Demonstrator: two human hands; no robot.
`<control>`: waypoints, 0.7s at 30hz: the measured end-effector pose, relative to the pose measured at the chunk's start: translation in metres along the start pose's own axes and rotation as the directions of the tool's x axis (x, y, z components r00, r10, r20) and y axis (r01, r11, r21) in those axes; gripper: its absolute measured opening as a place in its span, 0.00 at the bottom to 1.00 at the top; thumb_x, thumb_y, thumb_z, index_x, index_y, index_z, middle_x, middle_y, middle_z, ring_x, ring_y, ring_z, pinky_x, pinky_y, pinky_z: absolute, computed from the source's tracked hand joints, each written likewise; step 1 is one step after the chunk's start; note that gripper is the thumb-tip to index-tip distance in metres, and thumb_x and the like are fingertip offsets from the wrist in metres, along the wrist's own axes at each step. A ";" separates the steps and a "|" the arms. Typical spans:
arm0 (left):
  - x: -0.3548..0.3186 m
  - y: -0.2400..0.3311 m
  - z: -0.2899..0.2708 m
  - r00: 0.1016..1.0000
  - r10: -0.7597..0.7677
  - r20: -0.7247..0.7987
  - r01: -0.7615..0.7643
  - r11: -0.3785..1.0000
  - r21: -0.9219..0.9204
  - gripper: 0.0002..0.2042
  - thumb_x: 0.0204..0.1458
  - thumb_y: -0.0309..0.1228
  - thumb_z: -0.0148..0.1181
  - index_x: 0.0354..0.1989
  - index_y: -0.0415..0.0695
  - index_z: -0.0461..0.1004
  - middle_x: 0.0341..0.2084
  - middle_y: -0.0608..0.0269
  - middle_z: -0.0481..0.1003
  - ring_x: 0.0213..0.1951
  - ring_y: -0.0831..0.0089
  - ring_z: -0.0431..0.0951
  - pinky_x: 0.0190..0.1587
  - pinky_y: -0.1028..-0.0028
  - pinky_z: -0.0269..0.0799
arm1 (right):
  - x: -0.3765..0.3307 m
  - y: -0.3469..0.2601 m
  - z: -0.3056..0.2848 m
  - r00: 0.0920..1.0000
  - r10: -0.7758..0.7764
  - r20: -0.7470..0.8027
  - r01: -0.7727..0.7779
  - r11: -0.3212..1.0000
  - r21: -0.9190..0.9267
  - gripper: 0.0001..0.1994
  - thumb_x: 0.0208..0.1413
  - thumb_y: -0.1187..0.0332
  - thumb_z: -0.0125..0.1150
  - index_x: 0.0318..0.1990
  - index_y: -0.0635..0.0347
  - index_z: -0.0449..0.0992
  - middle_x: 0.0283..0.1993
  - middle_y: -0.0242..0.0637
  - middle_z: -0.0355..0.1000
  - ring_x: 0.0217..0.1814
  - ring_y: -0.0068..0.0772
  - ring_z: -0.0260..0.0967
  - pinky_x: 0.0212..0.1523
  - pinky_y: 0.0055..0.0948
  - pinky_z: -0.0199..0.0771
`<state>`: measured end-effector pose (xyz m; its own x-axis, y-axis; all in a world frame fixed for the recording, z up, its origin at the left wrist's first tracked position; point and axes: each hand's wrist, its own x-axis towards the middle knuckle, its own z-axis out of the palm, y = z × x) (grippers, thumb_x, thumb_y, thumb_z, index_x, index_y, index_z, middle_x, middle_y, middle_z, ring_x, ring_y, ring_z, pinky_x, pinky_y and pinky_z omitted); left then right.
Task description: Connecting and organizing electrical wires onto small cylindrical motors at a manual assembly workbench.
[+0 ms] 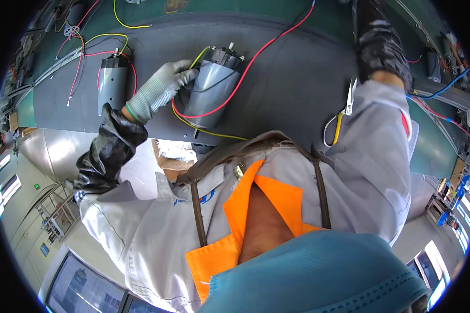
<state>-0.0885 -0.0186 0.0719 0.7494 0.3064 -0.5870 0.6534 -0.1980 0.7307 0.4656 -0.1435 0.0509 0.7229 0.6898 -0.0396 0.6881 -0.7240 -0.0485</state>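
My left hand (165,87), in a pale knit glove, is at the left side of a grey cylindrical motor (212,89). Its fingers are closed in a pinch on a yellow-green wire (199,56) that comes from the motor's black end cap. The fingertips are close against the motor's casing, and whether they press on it is hard to see. A red wire (244,78) loops across the motor and runs off to the upper right. My right arm stretches away in a black sleeve cover (379,44); the hand itself is beyond the top edge.
Scissors (344,112) with yellow-and-white handles lie beside my right forearm, near the bench's front edge. A second grey motor (113,83) with red and yellow wires stands at the left. Another motor (432,65) and a blue cable (438,93) are at the far right.
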 end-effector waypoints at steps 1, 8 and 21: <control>0.001 0.003 -0.001 1.000 -0.021 0.014 0.020 1.000 0.022 0.22 0.68 0.38 0.58 0.62 0.32 0.72 0.41 0.66 0.79 0.43 0.80 0.73 0.50 0.77 0.71 | 0.013 0.019 0.007 1.000 0.021 -0.015 -0.021 1.000 -0.004 0.41 0.53 0.39 0.64 0.70 0.52 0.67 0.55 0.56 0.78 0.57 0.57 0.76 0.57 0.47 0.76; -0.001 0.017 -0.019 0.980 0.134 0.146 -0.124 0.989 -0.077 0.24 0.63 0.38 0.62 0.58 0.28 0.73 0.43 0.60 0.80 0.46 0.75 0.77 0.52 0.75 0.71 | -0.029 0.108 0.015 0.968 0.204 -0.148 -0.228 0.959 -0.168 0.19 0.62 0.54 0.56 0.52 0.53 0.82 0.52 0.51 0.80 0.55 0.54 0.78 0.54 0.49 0.78; 0.009 0.056 -0.007 0.961 -0.044 0.272 0.003 0.988 0.151 0.28 0.60 0.59 0.60 0.44 0.41 0.73 0.20 0.71 0.72 0.17 0.86 0.68 0.17 0.81 0.59 | -0.463 0.028 -0.059 0.945 -0.277 -0.176 0.299 0.502 0.812 0.17 0.67 0.61 0.60 0.55 0.63 0.80 0.46 0.37 0.82 0.46 0.33 0.79 0.49 0.32 0.78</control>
<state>-0.0460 -0.0202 0.1099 0.7206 0.0500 -0.6915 0.6643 -0.3356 0.6679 0.1538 -0.4831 0.1265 0.5034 0.8506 0.1521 0.5106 -0.1508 -0.8465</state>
